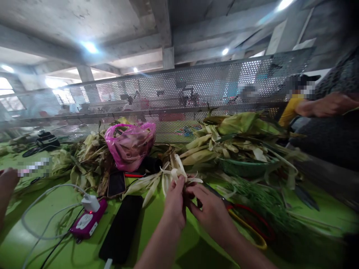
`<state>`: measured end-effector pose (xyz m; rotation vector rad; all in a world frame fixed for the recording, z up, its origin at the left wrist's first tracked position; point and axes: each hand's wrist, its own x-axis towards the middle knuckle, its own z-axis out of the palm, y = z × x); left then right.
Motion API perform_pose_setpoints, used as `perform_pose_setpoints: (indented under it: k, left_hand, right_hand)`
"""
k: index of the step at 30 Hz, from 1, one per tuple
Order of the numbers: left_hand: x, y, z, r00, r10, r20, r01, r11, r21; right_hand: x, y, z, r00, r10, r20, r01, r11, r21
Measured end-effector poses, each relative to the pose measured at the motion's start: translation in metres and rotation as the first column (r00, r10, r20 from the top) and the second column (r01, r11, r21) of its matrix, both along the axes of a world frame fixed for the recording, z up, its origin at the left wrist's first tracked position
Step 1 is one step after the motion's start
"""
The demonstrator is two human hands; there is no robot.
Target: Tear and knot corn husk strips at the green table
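Note:
Pale strips of corn husk fan out above my fingers near the middle of the green table. My left hand pinches them at their gathered base. Right beside it, my right hand has its fingers bent in against the same base; what its fingertips grip is partly hidden. More loose husk strips lie just left of my hands. Scissors with red and yellow handles rest on the table to the right, partly behind my right hand.
A pink plastic bag of husks stands at the back. Husks heap up in a green basin. On the left are a black phone, a purple power strip and a white cable. Green fibres lie right. Another person's arm reaches in.

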<state>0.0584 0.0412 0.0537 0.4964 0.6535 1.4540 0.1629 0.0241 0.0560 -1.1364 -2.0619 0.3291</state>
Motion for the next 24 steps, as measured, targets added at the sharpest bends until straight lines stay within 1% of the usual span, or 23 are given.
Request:
perform_pose_setpoints:
  k: [3, 5, 8, 10, 13, 16, 18, 19, 21, 24]
  left_hand:
    - [0.007, -0.002, -0.005, 1.000, -0.005, 0.015, 0.005, 1.000, 0.004]
    - [0.010, -0.003, -0.007, 1.000, 0.002, 0.023, -0.003, 1.000, 0.005]
    - [0.014, -0.005, -0.008, 1.000, 0.004, 0.017, -0.004, 1.000, 0.000]
    - [0.015, -0.006, -0.007, 1.000, 0.005, -0.004, -0.004, 1.000, 0.005]
    - [0.012, -0.007, -0.004, 0.995, 0.056, -0.078, -0.054, 0.998, 0.020]
    - [0.003, -0.002, -0.003, 0.954, 0.180, -0.239, -0.185, 0.983, 0.005]
    - [-0.006, 0.003, -0.003, 0.918, 0.247, -0.312, -0.255, 0.967, 0.015]
    - [-0.010, 0.005, -0.004, 0.912, 0.263, -0.315, -0.267, 0.963, 0.031]
    - [-0.015, 0.009, -0.005, 0.921, 0.267, -0.283, -0.258, 0.964, 0.069]
    - [-0.017, 0.011, -0.004, 0.933, 0.247, -0.263, -0.229, 0.968, 0.100]
  right_hand:
    - [-0.003, 0.002, -0.004, 0.992, -0.123, 0.042, 0.123, 0.992, -0.001]
    - [-0.003, 0.002, -0.006, 0.977, -0.195, 0.088, 0.194, 0.981, 0.022]
    - [-0.001, 0.002, -0.009, 0.952, -0.255, 0.170, 0.238, 0.964, 0.117]
    - [0.000, 0.002, -0.011, 0.939, -0.269, 0.216, 0.227, 0.953, 0.199]
    - [0.002, 0.001, -0.012, 0.935, -0.246, 0.256, 0.173, 0.945, 0.276]
    - [0.004, -0.001, -0.009, 0.941, -0.184, 0.282, 0.111, 0.960, 0.256]
    - [0.005, -0.004, -0.005, 0.941, -0.152, 0.303, 0.089, 0.973, 0.212]
    - [0.004, -0.005, -0.003, 0.939, -0.139, 0.314, 0.084, 0.980, 0.183]
    - [0.004, -0.008, 0.001, 0.938, -0.087, 0.334, 0.056, 0.993, 0.102]
    - [0.004, -0.009, 0.007, 0.938, 0.052, 0.343, -0.044, 0.999, -0.030]
